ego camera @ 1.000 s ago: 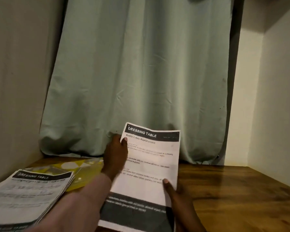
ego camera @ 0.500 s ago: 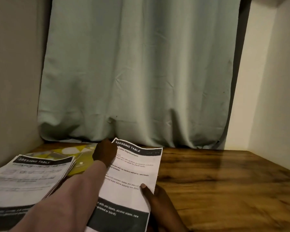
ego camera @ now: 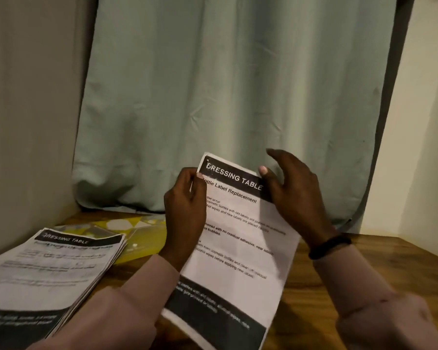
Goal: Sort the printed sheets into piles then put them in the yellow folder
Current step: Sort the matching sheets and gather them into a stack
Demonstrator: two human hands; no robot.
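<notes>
With the left hand (ego camera: 185, 213) pinching the sheet's (ego camera: 238, 248) top-left corner and the right hand (ego camera: 291, 190) thumbing its top-right, fingers loose, read the heading, then lay it squarely, stack (ego camera: 48, 269) and folder (ego camera: 142, 236) lying left.
</notes>
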